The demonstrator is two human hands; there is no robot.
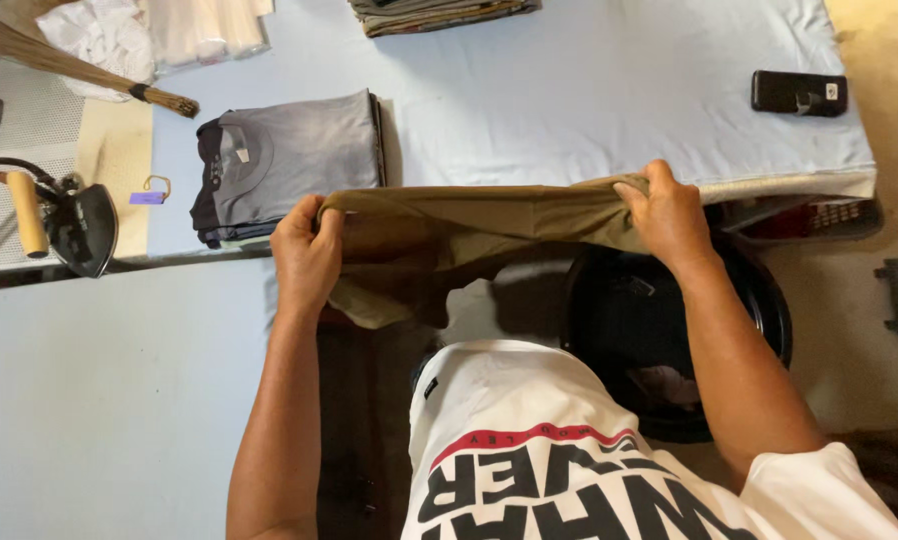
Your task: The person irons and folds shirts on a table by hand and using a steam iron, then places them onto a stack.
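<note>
An olive-brown garment (pixel 469 225) is stretched between my two hands just in front of the padded table's near edge. My left hand (pixel 307 255) is shut on its left end. My right hand (pixel 667 212) grips its right end, beside the table's edge. The lower part of the garment hangs down in folds towards my body. A stack of folded shirts (pixel 289 160), grey on top and dark below, lies on the light blue table cover (pixel 589 100) just beyond my left hand.
A black iron (pixel 79 225) with a wooden handle rests at the left. A broom (pixel 69 70) lies at the far left. A black phone (pixel 799 92) sits at the table's right end. More folded cloth (pixel 439 14) lies at the far edge. A black tub (pixel 659 340) stands on the floor.
</note>
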